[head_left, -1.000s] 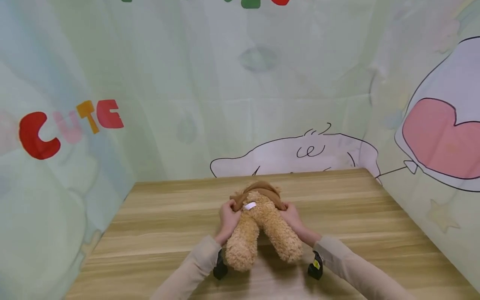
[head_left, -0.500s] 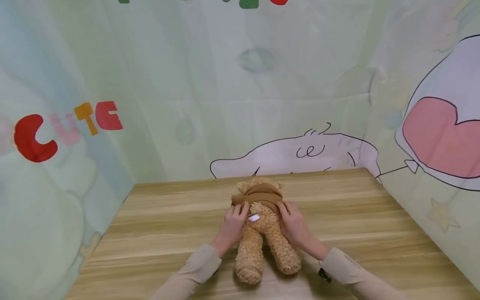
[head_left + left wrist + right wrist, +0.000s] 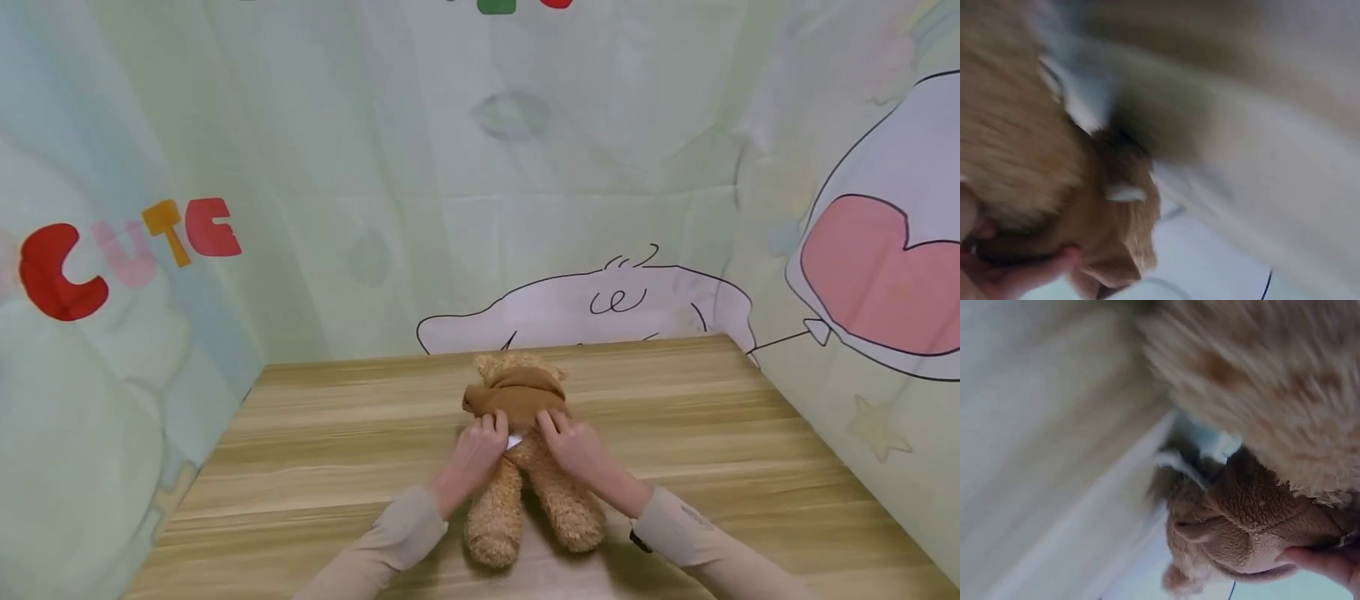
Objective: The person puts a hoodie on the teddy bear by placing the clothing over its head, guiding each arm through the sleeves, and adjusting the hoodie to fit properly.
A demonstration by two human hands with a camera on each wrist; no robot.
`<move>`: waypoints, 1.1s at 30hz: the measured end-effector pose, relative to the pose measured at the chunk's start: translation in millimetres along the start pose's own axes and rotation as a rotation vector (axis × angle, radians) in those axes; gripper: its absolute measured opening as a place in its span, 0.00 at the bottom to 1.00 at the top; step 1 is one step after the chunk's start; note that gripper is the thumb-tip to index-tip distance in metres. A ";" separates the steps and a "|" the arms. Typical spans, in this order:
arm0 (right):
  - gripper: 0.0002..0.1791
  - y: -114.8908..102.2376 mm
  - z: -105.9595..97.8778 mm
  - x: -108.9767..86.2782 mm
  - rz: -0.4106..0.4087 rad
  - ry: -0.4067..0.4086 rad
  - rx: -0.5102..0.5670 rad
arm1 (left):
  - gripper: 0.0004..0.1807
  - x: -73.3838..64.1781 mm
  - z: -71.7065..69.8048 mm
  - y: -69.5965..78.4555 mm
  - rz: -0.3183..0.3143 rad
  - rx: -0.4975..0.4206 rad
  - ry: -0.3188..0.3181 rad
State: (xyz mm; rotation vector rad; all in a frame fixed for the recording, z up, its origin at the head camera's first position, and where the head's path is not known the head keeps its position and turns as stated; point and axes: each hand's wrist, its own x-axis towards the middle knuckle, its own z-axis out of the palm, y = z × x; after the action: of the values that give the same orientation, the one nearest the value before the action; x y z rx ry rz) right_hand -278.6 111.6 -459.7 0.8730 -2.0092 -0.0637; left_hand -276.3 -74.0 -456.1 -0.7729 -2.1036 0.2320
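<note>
Lower centre of the frame now, left hand and right hand both pinch the brown fleece top on the curly tan plush bear, grip closed on its hem, where one uneven tug could twist it askew.

A wood-grain table, banded in yellow-brown with the grain running from side to side, is walled in by creased, pale green printed sheeting; behind the table the sheeting shows soft vertical folds, a horizontal crease and a faint leaf shape; just above the table's far edge lies a black-outlined, pale cartoon figure, its lower part cut off by that edge; high above the table, green and red letter parts enter from the top; left of the table stands colourful "CUTE" lettering; right of it are a pale balloon with a pink heart and, lower, a faint star; light over the table is soft and even.
</note>
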 end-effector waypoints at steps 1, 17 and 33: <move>0.22 -1.5 -1.0 -2.7 -0.022 -0.022 0.021 | 0.11 -3.2 -3.4 -0.3 -0.001 -0.059 -0.039; 0.16 41.7 20.6 35.2 0.431 -0.217 0.616 | 0.08 21.9 3.9 -62.2 -0.421 -0.703 -0.334; 0.18 28.7 52.4 17.1 -0.305 0.109 0.167 | 0.08 7.9 28.3 -51.7 0.103 -0.240 -0.136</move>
State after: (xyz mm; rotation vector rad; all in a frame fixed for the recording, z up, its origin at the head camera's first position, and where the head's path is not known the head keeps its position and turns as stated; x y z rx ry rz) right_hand -340.2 108.0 -467.1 1.2587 -1.7846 -0.0194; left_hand -324.8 -107.1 -446.3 -1.0345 -2.2491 0.0899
